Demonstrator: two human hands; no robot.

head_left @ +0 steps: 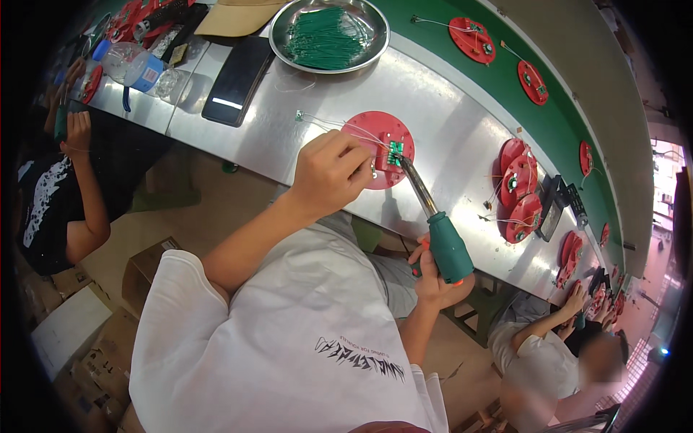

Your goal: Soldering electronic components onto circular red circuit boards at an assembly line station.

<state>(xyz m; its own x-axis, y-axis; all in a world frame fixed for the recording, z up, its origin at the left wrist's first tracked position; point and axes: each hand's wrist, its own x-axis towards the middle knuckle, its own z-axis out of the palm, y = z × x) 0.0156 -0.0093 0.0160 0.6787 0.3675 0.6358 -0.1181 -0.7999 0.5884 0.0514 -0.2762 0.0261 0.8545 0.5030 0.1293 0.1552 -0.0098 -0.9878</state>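
Observation:
A round red disc (361,124) lies on the metal bench in front of me, with a small green circuit board (395,153) on it. Thin pale wires (332,120) run from the board to a tiny green piece (299,115) at the left. My left hand (333,172) is over the disc's near left part, thumb and fingertips pinched beside the board; what they hold, if anything, I cannot make out. My right hand (427,278) grips a soldering iron (449,249) with a thick green handle. Its metal tip reaches the board from the right.
A steel bowl (280,52) of green wires, a black phone (237,83) and a plastic bottle (133,68) stand beyond my left hand. Stacked red discs (518,184) lie to the right. More discs (473,40) sit on the green belt (433,22). Co-workers sit at both sides.

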